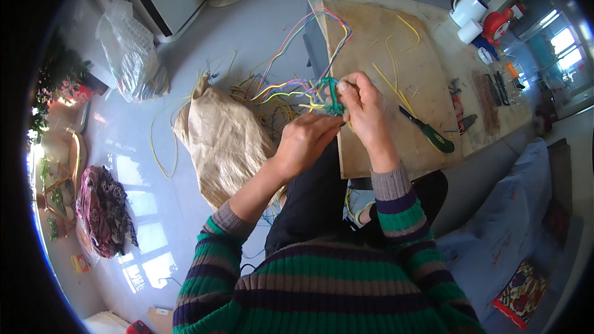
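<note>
Okay so the right hand (365, 108) is pinching the green part of a multicoloured wire bundle (334, 96) between thumb and curled forefinger, right over the left edge of the table (436, 9). The left hand (307, 141) comes in from the left with its fingers held together and stretched toward the right hand, tips right up by the near side of the bundle. Can't tell if those fingers are actually gripping a strand, since the palm is turned away.

Pink, blue and yellow strands run off left from the bundle, and one big loop sticks up on the far side, across the table's corner. Just left of that there's a messy tangle of mostly yellow wires (281, 117) on the floor, with a shiny tan woven sack (226, 136) beside it.

On the table is a brown board (371, 31) with loose yellow wires (396, 80) on it and a green-and-black-handled tool (438, 138) lying right of the hands. Far right corner has a white mug (467, 9), a smaller white cup (470, 32) and a red thing (497, 26) too blurry to name. Over on the far left, a stuffed clear plastic bag (129, 55).
</note>
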Action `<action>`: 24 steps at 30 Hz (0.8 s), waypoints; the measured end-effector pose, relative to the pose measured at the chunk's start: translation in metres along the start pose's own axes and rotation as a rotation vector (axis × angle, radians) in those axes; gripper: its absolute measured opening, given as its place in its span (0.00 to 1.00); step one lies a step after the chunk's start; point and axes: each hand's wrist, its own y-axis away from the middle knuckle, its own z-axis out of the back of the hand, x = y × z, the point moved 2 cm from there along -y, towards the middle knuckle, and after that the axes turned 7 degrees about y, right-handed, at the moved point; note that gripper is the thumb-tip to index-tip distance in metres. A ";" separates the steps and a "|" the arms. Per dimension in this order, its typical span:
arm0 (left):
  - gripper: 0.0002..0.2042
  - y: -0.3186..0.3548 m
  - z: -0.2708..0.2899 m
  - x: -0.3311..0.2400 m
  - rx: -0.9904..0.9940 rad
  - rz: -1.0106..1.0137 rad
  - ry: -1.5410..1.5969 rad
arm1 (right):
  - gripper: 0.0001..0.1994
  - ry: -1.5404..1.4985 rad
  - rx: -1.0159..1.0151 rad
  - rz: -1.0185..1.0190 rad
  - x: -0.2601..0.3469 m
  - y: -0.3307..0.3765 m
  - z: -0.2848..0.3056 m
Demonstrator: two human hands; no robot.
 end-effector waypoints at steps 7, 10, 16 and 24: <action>0.13 -0.036 0.048 -0.005 -0.116 -0.022 -0.148 | 0.07 0.008 -0.005 0.010 -0.011 0.007 -0.006; 0.14 -0.057 0.046 0.010 0.087 -0.191 -0.250 | 0.05 0.139 -0.034 0.118 -0.004 0.011 -0.009; 0.12 -0.064 0.028 0.018 0.133 -0.238 -0.548 | 0.04 0.217 -0.063 0.155 0.005 0.017 -0.007; 0.17 -0.070 0.027 0.022 0.349 0.141 0.080 | 0.04 0.238 -0.071 0.236 -0.001 0.019 -0.004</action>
